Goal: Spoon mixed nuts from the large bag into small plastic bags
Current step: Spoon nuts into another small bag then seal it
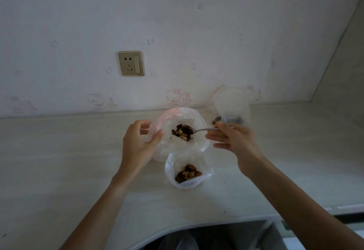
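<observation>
The large bag (182, 131) is seen lying open on the pale surface (59, 161), close to the wall, with a small heap of mixed nuts (182, 132) at its middle. The left rim of this bag is held by the left hand (137, 143); its thumb and fingers are curled around the plastic edge in a loose grip. A metal spoon (204, 130) is held by the right hand (234, 141), the handle pinched between the thumb and fingers, while the bowl of the spoon is set among the nuts inside the large bag.

Just in front of the large bag, touching its near edge, a small plastic bag (188, 170) is stood open, and a portion of nuts is seen at its bottom. A 2nd small bag (231, 105), with a red strip along its top, is stood upright behind the right hand, beside the wall; something dark is visible at its base, though it is too blurred to be made out.

A wall socket (131, 63) is fixed above the surface, and faint cartoon cat prints (174, 97) are shown on the wallpaper.
</observation>
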`<state>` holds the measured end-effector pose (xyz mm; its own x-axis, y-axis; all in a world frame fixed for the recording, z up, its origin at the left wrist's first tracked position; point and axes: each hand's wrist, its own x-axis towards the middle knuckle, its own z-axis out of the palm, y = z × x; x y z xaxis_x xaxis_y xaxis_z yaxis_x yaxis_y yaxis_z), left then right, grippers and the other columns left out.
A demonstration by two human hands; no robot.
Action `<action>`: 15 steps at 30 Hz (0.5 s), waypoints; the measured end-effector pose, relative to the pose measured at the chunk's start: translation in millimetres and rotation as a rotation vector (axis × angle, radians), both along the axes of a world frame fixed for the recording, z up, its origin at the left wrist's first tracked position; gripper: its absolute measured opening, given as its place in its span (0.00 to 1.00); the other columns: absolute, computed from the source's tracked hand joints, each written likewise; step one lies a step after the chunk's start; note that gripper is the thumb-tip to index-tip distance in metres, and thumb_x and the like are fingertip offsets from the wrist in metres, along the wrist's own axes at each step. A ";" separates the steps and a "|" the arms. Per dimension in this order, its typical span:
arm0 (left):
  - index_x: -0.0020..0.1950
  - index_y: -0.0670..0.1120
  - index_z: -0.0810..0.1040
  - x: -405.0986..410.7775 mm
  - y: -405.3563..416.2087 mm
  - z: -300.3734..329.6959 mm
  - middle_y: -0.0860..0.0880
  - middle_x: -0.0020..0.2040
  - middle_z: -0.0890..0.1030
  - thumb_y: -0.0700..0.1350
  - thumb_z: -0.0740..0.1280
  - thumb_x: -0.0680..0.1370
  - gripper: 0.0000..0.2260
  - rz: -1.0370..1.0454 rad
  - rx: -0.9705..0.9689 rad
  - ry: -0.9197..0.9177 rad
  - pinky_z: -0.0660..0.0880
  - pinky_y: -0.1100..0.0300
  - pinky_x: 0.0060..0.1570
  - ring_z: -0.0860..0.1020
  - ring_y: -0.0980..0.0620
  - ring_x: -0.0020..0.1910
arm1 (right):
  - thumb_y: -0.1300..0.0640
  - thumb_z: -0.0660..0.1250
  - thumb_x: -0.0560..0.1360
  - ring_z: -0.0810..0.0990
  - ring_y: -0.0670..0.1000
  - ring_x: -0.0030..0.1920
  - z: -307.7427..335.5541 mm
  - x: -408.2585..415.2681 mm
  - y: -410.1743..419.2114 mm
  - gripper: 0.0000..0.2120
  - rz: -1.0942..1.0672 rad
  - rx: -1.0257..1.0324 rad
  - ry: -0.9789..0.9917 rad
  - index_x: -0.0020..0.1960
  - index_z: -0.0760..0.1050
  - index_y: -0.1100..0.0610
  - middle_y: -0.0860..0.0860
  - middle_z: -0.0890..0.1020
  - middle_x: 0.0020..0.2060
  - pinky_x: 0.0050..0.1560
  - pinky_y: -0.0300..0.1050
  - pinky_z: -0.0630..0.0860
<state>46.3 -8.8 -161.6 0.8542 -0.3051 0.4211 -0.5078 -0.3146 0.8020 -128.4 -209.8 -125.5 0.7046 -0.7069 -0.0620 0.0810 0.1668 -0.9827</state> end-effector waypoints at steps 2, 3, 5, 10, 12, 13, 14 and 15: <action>0.58 0.50 0.78 -9.4 9.0 -1.0 0.53 0.53 0.79 0.53 0.79 0.72 0.20 0.057 -0.015 -0.046 0.72 0.69 0.48 0.79 0.58 0.49 | 0.56 0.67 0.82 0.89 0.57 0.48 7.0 -10.4 2.2 0.11 0.027 -0.006 -0.019 0.56 0.81 0.65 0.59 0.88 0.45 0.48 0.51 0.84; 0.55 0.51 0.77 -15.1 13.4 0.0 0.53 0.50 0.79 0.53 0.80 0.72 0.18 0.060 -0.011 -0.045 0.71 0.70 0.46 0.79 0.58 0.46 | 0.56 0.67 0.83 0.89 0.57 0.48 9.8 -15.8 3.6 0.12 0.041 -0.007 -0.028 0.56 0.81 0.65 0.59 0.88 0.46 0.47 0.50 0.85; 0.48 0.53 0.78 -28.0 20.3 4.4 0.54 0.43 0.81 0.55 0.78 0.73 0.12 0.016 0.033 0.005 0.71 0.73 0.39 0.79 0.60 0.40 | 0.55 0.66 0.83 0.89 0.58 0.48 14.2 -26.7 7.2 0.13 0.069 -0.004 -0.043 0.55 0.81 0.66 0.60 0.88 0.46 0.45 0.49 0.86; 0.42 0.55 0.80 -60.6 33.1 1.0 0.55 0.34 0.83 0.69 0.67 0.75 0.18 -0.093 0.269 0.144 0.71 0.63 0.36 0.80 0.62 0.34 | 0.57 0.65 0.83 0.89 0.61 0.46 16.5 -49.2 17.4 0.13 0.129 0.002 -0.041 0.52 0.81 0.67 0.63 0.87 0.45 0.44 0.51 0.86; 0.43 0.56 0.81 -68.9 36.3 0.6 0.55 0.34 0.84 0.71 0.65 0.75 0.20 -0.131 0.323 0.187 0.72 0.62 0.37 0.81 0.61 0.34 | 0.58 0.65 0.83 0.88 0.62 0.45 13.6 -53.9 22.4 0.12 0.142 -0.001 -0.028 0.50 0.81 0.67 0.65 0.87 0.44 0.44 0.51 0.86; 0.44 0.56 0.82 -72.3 36.9 1.0 0.55 0.34 0.84 0.71 0.65 0.75 0.20 -0.149 0.344 0.203 0.74 0.61 0.38 0.81 0.61 0.34 | 0.59 0.65 0.83 0.88 0.62 0.44 11.7 -55.1 25.4 0.12 0.145 -0.018 -0.018 0.50 0.81 0.67 0.65 0.87 0.43 0.43 0.51 0.87; 0.43 0.55 0.82 -75.2 36.6 2.2 0.55 0.35 0.85 0.69 0.65 0.76 0.19 -0.166 0.353 0.214 0.76 0.59 0.39 0.82 0.60 0.34 | 0.59 0.65 0.83 0.89 0.61 0.44 9.7 -55.6 28.3 0.11 0.148 -0.058 -0.008 0.50 0.81 0.67 0.64 0.87 0.43 0.43 0.51 0.87; 0.42 0.54 0.83 -77.2 35.7 3.0 0.55 0.35 0.85 0.66 0.67 0.77 0.17 -0.180 0.351 0.218 0.78 0.57 0.40 0.82 0.59 0.33 | 0.59 0.65 0.83 0.89 0.60 0.44 7.7 -55.6 31.8 0.11 0.155 -0.127 -0.002 0.50 0.81 0.65 0.62 0.87 0.42 0.43 0.50 0.87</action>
